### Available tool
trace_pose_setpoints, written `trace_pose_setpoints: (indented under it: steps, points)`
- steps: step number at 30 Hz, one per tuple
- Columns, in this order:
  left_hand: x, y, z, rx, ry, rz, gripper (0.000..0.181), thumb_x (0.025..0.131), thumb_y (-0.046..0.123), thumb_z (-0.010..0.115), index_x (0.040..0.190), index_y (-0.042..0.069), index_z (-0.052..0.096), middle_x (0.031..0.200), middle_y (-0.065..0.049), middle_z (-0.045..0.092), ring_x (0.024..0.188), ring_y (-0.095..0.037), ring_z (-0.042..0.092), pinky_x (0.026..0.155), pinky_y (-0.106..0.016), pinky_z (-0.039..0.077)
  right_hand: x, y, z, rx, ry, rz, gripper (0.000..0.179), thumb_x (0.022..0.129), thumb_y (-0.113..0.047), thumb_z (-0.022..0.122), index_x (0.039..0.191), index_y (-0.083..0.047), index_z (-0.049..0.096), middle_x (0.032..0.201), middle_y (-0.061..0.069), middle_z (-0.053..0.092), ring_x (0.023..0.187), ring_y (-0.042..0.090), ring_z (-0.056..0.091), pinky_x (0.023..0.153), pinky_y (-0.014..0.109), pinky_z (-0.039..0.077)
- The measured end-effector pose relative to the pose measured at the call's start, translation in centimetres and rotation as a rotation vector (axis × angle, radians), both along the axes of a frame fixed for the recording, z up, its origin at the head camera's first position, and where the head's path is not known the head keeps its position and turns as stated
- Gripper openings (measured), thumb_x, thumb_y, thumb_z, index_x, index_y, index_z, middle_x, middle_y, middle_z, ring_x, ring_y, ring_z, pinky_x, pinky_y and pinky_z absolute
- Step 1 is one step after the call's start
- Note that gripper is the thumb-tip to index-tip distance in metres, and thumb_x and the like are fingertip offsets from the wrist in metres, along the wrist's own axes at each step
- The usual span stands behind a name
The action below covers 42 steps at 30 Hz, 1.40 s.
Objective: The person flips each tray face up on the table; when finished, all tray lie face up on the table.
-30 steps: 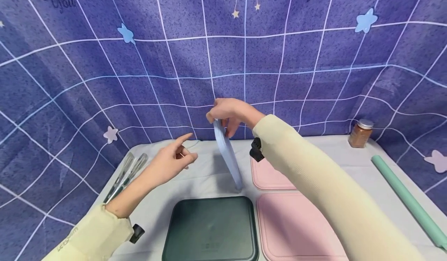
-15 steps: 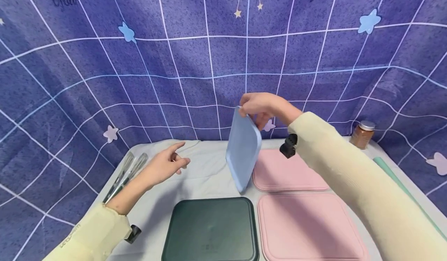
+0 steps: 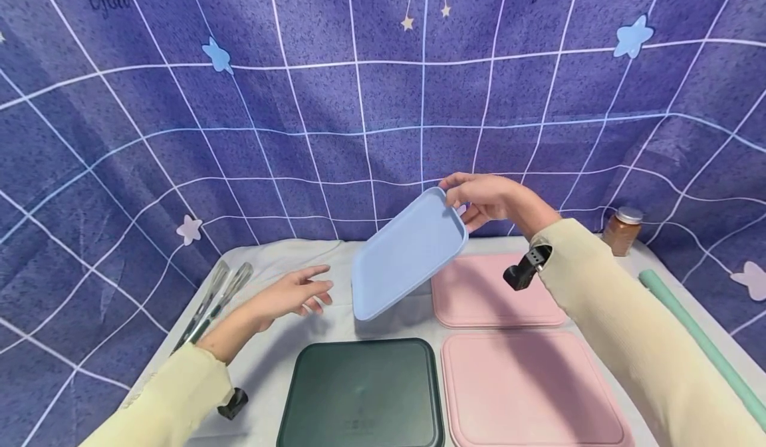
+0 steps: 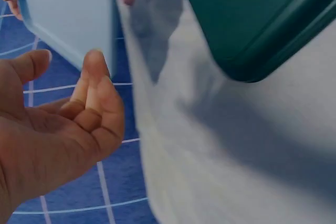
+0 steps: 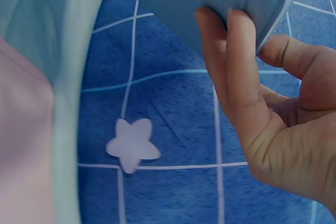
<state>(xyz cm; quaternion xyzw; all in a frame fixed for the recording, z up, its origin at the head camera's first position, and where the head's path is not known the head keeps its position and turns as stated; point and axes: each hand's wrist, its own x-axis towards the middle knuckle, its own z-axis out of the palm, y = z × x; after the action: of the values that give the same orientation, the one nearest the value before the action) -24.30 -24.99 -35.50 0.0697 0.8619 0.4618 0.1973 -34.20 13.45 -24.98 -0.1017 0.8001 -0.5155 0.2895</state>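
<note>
- Head view: the right hand (image 3: 483,199) pinches the light blue board (image 3: 407,254) at its upper right corner, only lightly spread, with the fingers curled in on it.
- Right wrist view: the thumb lies on one side of the board's edge, and the fingers press against the opposite face.
- The light blue board, a rounded rectangle with a low rim, is held tilted over the middle of the white-covered surface (image 3: 317,253), its broad face toward the head camera. Its lower left end is the lowest part; whether that touches the cloth cannot be told.
- The left hand (image 3: 293,293) holds nothing; its fingers are loosely bent, the thumb stands apart from them, and in the head view a gap separates the fingertips from the board's left edge.
- A dark green board (image 3: 362,390) lies flat nearest the wearer, just below the blue one.
- To its right lie a near pink board (image 3: 532,387) and a far pink board (image 3: 479,294), one behind the other.
- Metal tongs (image 3: 221,294) lie along the left edge.
- A lidded jar (image 3: 622,231) stands at the far right, with a green roll (image 3: 700,340) in front.
- Behind hangs a purple-blue gridded cloth (image 3: 299,114) with stars.
</note>
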Motion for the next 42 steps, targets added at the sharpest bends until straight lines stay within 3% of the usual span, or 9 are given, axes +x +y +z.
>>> trace_pose_setpoints:
  steps: [4,12,18,24,28,32,38,42]
  points:
    - [-0.2,-0.1,-1.4,0.059,-0.046,-0.001,0.07,0.101,0.043,0.056,0.159,0.015,0.028,0.115,-0.011,0.07,0.091,-0.019,0.069,0.083,-0.036,0.052,0.1,0.4,-1.4,-0.083,-0.039,-0.016,0.067,0.097,-0.011,0.05,0.157,-0.016,0.02,0.1,0.009,0.053,0.074,0.019,0.073,0.064,0.029,0.06]
    - [-0.2,-0.1,-2.9,0.099,-0.006,-0.016,0.069,0.101,0.037,0.058,0.16,0.015,0.027,0.109,-0.008,0.072,0.089,-0.019,0.068,0.077,-0.035,0.049,0.5,0.6,-3.5,-0.187,-0.084,-0.032,0.066,0.098,-0.009,0.051,0.156,-0.017,0.022,0.094,0.006,0.059,0.072,0.02,0.073,0.068,0.033,0.061]
    - [-0.1,-0.5,-3.6,0.118,-0.016,-0.023,0.073,0.1,0.034,0.061,0.16,0.015,0.024,0.106,-0.008,0.07,0.087,-0.02,0.067,0.074,-0.034,0.048,0.6,0.4,-4.8,-0.254,-0.11,-0.041,0.064,0.098,-0.005,0.05,0.155,-0.016,0.022,0.103,0.009,0.06,0.07,0.02,0.073,0.066,0.032,0.061]
    - [0.2,-0.4,-3.9,0.143,-0.047,-0.008,0.082,0.097,0.033,0.065,0.161,0.012,0.019,0.097,0.001,0.07,0.084,-0.017,0.068,0.076,-0.034,0.05,0.7,0.3,-5.7,-0.289,-0.119,-0.05,0.064,0.097,-0.004,0.051,0.154,-0.015,0.022,0.098,0.008,0.062,0.069,0.02,0.072,0.066,0.034,0.061]
    - [0.1,-0.7,-4.1,0.212,-0.074,-0.017,0.085,0.096,0.028,0.067,0.162,0.011,0.016,0.089,0.003,0.071,0.08,-0.014,0.067,0.071,-0.027,0.05,0.6,0.3,-6.3,-0.304,-0.117,-0.05,0.065,0.097,-0.006,0.051,0.154,-0.015,0.021,0.091,0.007,0.065,0.071,0.02,0.072,0.068,0.035,0.061]
    - [-0.1,-1.3,-4.3,0.28,-0.103,-0.026,0.087,0.097,0.023,0.067,0.163,0.013,0.01,0.086,0.004,0.069,0.078,-0.01,0.065,0.071,-0.024,0.051,0.6,0.3,-7.2,-0.313,-0.107,-0.061,0.065,0.098,-0.007,0.052,0.155,-0.015,0.022,0.095,0.006,0.064,0.075,0.021,0.072,0.071,0.037,0.062]
    - [-0.3,-2.4,-4.1,0.325,-0.121,-0.036,0.086,0.099,0.022,0.063,0.163,0.018,0.005,0.093,0.003,0.061,0.078,-0.008,0.062,0.073,-0.024,0.05,0.9,0.1,-8.5,-0.337,-0.114,-0.066,0.062,0.101,-0.008,0.052,0.156,-0.017,0.024,0.102,0.006,0.063,0.082,0.02,0.072,0.072,0.036,0.061]
    - [-0.5,-3.1,-4.0,0.324,-0.109,-0.042,0.086,0.1,0.019,0.061,0.163,0.016,0.003,0.097,0.003,0.057,0.077,-0.007,0.059,0.072,-0.022,0.049,1.2,0.0,-9.2,-0.334,-0.144,-0.027,0.072,0.099,-0.005,0.053,0.16,-0.021,0.019,0.103,0.008,0.064,0.085,0.022,0.072,0.072,0.034,0.061]
